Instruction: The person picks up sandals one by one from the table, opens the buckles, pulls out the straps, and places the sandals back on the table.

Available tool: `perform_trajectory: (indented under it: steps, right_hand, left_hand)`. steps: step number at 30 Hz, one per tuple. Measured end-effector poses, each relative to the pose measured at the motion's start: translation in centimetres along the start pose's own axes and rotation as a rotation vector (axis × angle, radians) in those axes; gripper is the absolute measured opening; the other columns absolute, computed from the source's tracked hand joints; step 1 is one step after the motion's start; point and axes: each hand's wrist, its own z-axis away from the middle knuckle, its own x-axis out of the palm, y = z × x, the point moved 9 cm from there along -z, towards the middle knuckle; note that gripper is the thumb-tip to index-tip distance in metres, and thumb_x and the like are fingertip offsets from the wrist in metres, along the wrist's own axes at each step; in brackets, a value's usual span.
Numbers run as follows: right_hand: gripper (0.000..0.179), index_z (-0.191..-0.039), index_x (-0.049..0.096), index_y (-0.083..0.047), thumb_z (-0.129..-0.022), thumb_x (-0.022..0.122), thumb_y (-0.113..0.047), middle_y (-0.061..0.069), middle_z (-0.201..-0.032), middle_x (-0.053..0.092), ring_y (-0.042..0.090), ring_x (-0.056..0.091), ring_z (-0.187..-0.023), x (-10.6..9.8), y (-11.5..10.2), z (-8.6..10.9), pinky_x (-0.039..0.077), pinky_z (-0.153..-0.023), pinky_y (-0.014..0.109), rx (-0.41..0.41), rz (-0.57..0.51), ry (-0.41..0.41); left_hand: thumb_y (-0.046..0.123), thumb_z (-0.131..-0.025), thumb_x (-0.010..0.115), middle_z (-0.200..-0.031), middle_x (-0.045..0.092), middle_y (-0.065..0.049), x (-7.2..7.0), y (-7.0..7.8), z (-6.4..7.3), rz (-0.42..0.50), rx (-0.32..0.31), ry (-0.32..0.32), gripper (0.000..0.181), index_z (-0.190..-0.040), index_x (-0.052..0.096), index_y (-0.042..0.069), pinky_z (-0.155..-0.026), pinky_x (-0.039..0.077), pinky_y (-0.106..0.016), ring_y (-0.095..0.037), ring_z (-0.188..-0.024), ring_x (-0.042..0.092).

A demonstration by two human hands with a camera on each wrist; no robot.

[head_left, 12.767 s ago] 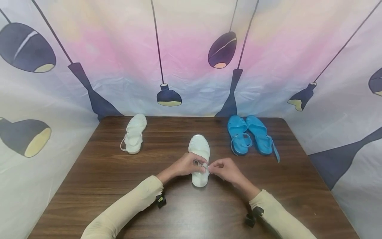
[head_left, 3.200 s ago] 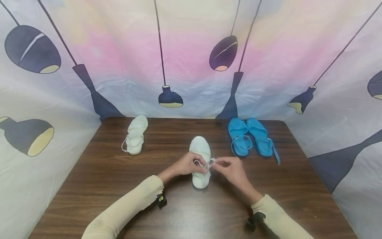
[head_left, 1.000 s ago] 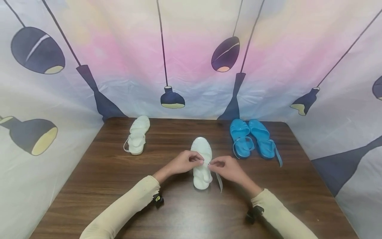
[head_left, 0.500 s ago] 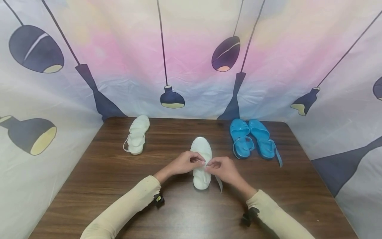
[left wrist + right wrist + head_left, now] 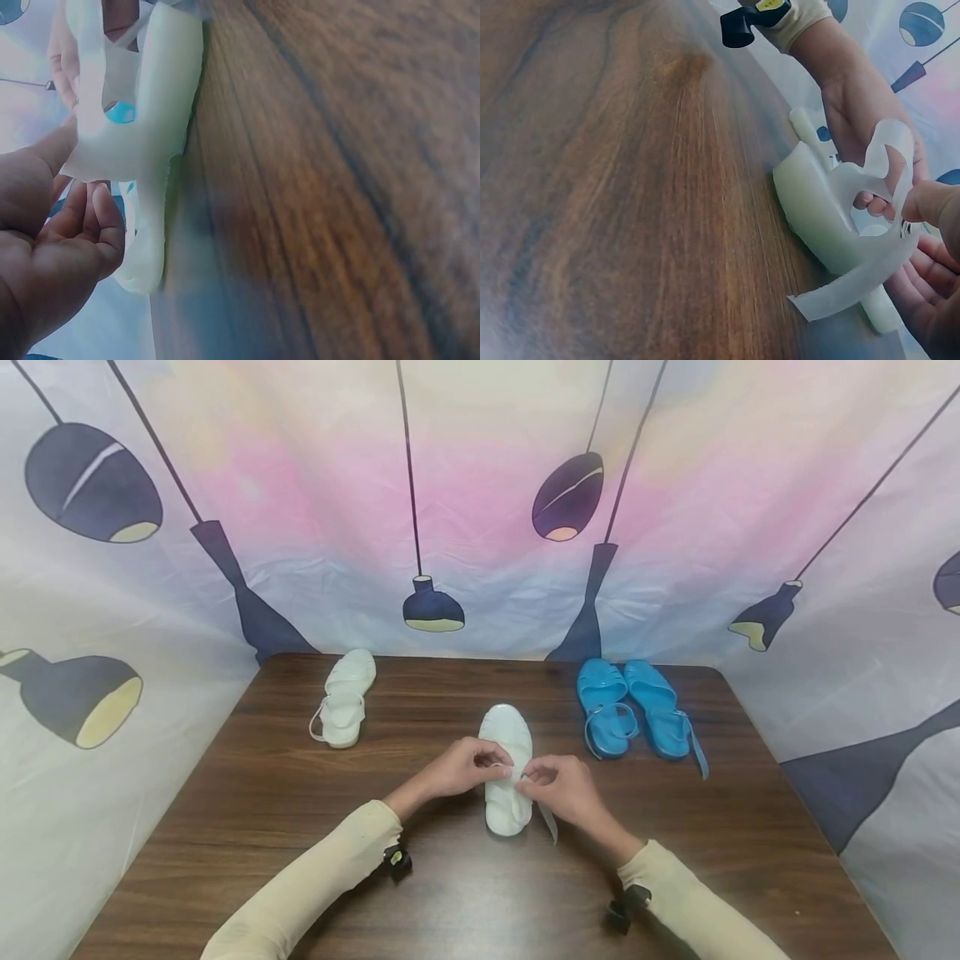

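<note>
A white jelly sandal (image 5: 504,727) lies mid-table, toe pointing away. From its left side, my left hand (image 5: 465,766) pinches the upper edge of the sandal's side with thumb and fingers; the left wrist view shows that side piece (image 5: 112,146) between them. On the other side, my right hand (image 5: 562,787) pinches the ankle strap at a small metal buckle (image 5: 905,228), mostly covered by the fingers. The free strap end (image 5: 847,289) hangs down outside the sandal, below the right hand. A loop of strap (image 5: 891,142) stands up over the heel.
A second white sandal (image 5: 345,702) lies at the back left of the brown wooden table (image 5: 480,893). Two blue sandals (image 5: 606,714) are side by side at the back right. A printed curtain (image 5: 322,527) with lamp pictures surrounds the far edges.
Since about three seconds ago, the strap loop at the right hand has become a free end hanging on the sandal's right. Over the last second the right hand has shifted slightly left.
</note>
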Motion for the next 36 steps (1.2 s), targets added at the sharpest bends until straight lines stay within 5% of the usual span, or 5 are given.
perform_trajectory:
  steps: [18,25,36]
  right_hand:
    - [0.015,-0.091,0.079,-0.013,-0.08,0.088,-0.018,-0.003,-0.082,0.073,0.01,0.067,-0.074,-0.1,0.0,-0.1,0.059,-0.068,0.027,-0.023,-0.006,0.005]
    - [0.015,-0.09,0.079,-0.017,-0.082,0.088,-0.025,-0.006,-0.081,0.072,0.009,0.066,-0.073,-0.1,-0.4,-0.1,0.059,-0.068,0.026,-0.048,0.015,0.003]
    - [0.015,-0.091,0.079,-0.017,-0.079,0.089,-0.02,-0.006,-0.082,0.072,0.009,0.067,-0.074,-0.2,-0.2,0.2,0.059,-0.068,0.026,-0.035,-0.001,0.018]
  left_hand:
    - [0.019,-0.097,0.071,-0.097,0.073,-0.003,-0.6,-0.4,0.0,0.113,-0.029,0.035,0.019,-0.11,0.075,0.006,-0.08,0.054,-0.025,-0.011,-0.09,0.065]
    - [0.022,-0.094,0.076,-0.095,0.076,0.006,0.5,0.4,-0.7,0.007,0.021,-0.03,0.015,-0.106,0.078,0.012,-0.072,0.049,-0.022,-0.005,-0.078,0.055]
    - [0.024,-0.092,0.079,-0.097,0.077,0.007,0.2,0.2,-0.5,-0.013,-0.011,0.003,0.014,-0.102,0.08,0.014,-0.071,0.051,-0.021,-0.005,-0.078,0.058]
